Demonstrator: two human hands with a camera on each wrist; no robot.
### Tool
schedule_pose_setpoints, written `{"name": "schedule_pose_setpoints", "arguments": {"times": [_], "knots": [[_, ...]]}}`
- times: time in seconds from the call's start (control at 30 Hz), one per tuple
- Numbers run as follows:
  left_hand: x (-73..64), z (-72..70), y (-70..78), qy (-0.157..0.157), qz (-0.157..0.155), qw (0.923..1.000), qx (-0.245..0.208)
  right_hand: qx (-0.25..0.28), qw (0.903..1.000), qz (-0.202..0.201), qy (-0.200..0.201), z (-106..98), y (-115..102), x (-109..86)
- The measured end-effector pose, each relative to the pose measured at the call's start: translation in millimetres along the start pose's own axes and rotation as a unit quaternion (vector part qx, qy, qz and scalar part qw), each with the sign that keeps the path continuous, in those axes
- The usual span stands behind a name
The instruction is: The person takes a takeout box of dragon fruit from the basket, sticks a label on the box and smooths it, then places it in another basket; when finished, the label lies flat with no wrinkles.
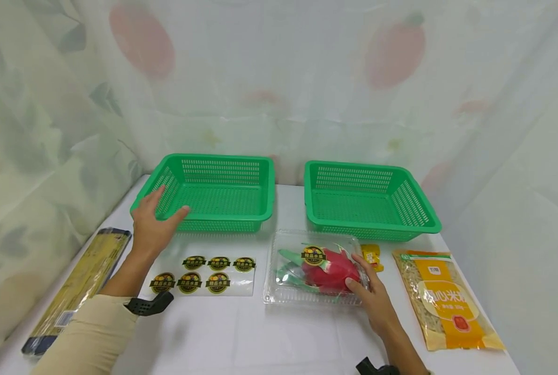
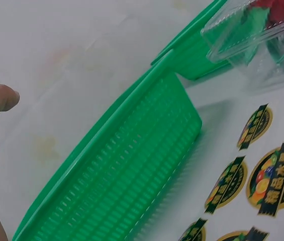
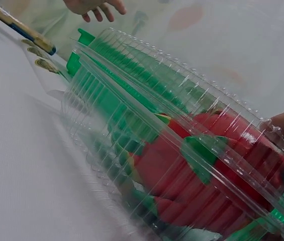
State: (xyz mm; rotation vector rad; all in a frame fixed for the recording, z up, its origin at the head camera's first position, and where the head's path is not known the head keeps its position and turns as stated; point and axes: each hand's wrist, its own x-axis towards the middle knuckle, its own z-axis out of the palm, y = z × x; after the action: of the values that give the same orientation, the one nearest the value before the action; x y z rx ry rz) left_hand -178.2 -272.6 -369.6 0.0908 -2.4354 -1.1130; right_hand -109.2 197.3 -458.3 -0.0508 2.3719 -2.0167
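A clear plastic clamshell box (image 1: 270, 297) holds a red dragon fruit (image 1: 335, 276) with green scales. On its lid is a round black-and-gold sticker (image 1: 313, 255). My right hand (image 1: 375, 299) grips the box's right end, thumb at the front and fingers farther back. With fingers spread, my left hand (image 1: 151, 224) appears over the front left part of the left green basket (image 1: 223, 225) and holds nothing. Below it lies a sheet of matching stickers (image 1: 201, 276), which also shows in the left wrist view.
Behind the box stands a second green basket (image 1: 372, 229). A small yellow packet (image 1: 371, 256) lies just right of the box. Farther right is an orange food bag (image 1: 447, 307). A long flat packet (image 1: 79, 286) lies along the left edge. Printed curtains (image 1: 279, 78) hang behind the table.
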Motion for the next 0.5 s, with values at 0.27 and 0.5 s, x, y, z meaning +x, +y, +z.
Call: {"name": "schedule_pose_setpoints", "arguments": {"times": [0.27,0.5], "knots": [[9.2,-8.7,-16.3,0.006,-0.031,0.9994,0.012,0.011,0.9999,-0.007,-0.006,2,-3,0.4],[17.9,-10.0,-27.9,0.0,-0.043,0.999,0.011,0.014,0.9999,-0.001,-0.001,2,-5,-0.7]]}}
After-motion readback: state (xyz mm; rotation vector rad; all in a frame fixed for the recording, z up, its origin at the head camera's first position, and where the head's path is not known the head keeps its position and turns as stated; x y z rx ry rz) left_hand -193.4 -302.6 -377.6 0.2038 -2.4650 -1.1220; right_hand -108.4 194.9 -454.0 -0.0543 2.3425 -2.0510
